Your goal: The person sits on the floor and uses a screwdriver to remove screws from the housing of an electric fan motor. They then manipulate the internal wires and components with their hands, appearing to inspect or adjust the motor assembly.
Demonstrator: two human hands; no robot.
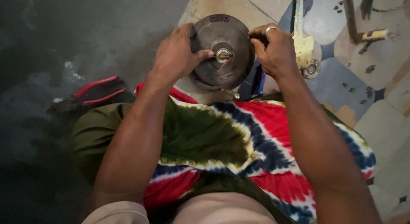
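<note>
A round dark metal motor housing (213, 66) stands on edge on the floor in front of my knees, with a shiny shaft (222, 55) at its centre and thin red wires coming out there. My left hand (177, 55) grips the housing's left rim, thumb reaching to the shaft. My right hand (273, 51), with a ring on one finger, holds the right rim, fingers curled at the edge. A tie-dye cloth (256, 138) covers my lap.
Red-handled pliers (92, 95) lie on the dark floor at left. A blue-handled tool (259, 83) lies under my right hand. A pale yellow metal piece (302, 44) with a bearing, a wooden-handled tool (371, 35) and scattered small screws lie on the patterned floor at right.
</note>
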